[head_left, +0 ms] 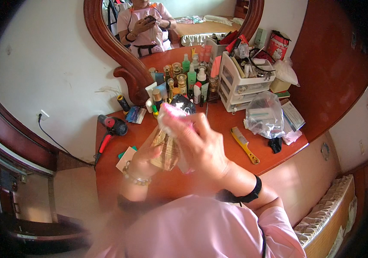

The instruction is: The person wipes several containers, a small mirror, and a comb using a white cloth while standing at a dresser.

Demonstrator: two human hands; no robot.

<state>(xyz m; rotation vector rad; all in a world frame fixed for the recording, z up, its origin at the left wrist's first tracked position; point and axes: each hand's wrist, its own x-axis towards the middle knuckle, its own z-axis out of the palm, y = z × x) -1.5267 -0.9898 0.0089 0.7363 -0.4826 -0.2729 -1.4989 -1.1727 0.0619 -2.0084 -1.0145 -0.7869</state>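
Observation:
My left hand (145, 158) holds a translucent amber bottle (166, 151) with printed writing on it, tilted above the wooden dressing table (184, 183). A white cloth with a pink edge (171, 117) is gripped in my right hand (203, 145) and pressed around the upper part of the bottle. The bottle's top is hidden by the cloth and fingers. Just behind the cloth is a shiny black item (183, 102), partly covered. Cosmetic bottles (181, 82) stand close together beyond my hands, before the mirror (203, 22).
A black and red hair dryer (111, 127) lies at the left, near cards (135, 114). Rightward are a yellow comb (244, 145), a clear plastic bag (264, 114) and a white drawer organizer (240, 84) filled with small items. A bed edge (329, 213) shows at lower right.

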